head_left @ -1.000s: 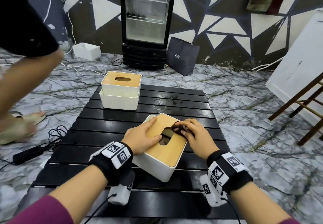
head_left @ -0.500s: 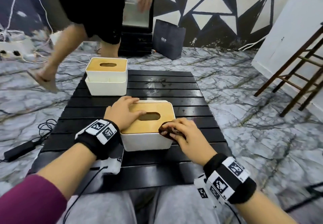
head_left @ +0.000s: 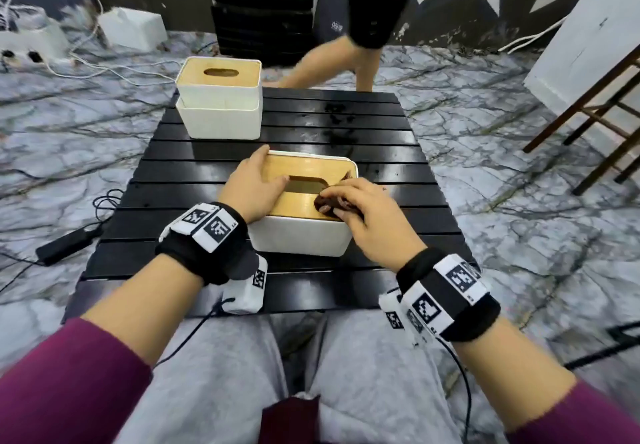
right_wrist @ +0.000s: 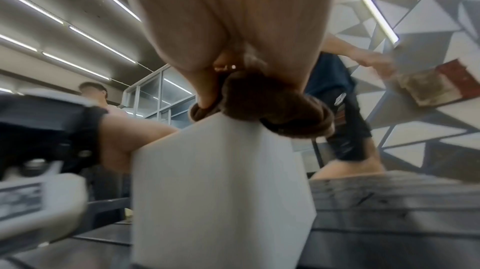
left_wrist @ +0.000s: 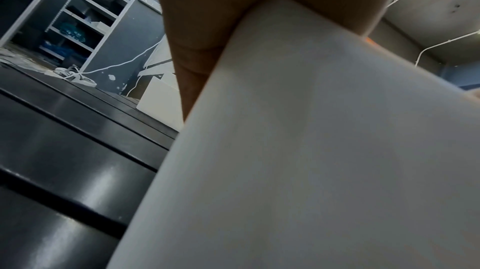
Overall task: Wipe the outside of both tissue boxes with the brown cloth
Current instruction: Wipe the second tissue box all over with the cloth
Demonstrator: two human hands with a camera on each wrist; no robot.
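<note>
A white tissue box with a wooden lid stands near the front of the black slatted table. My left hand lies on the lid's left side, fingers over the far left corner and thumb at the slot. My right hand grips the bunched brown cloth and presses it on the lid's near right part. In the right wrist view the cloth sits on the box's top edge. The box wall fills the left wrist view. A second white box with a wooden lid stands at the table's far left.
A person in black shorts walks past just beyond the table's far edge. A black fridge and a dark bag stand behind. Cables and a power adapter lie on the floor at left. Wooden stool legs stand at right.
My right hand has slid the cloth from the lid's front right edge up onto the lid beside the slot. The walking person has crossed from the left to the far right of the table.
</note>
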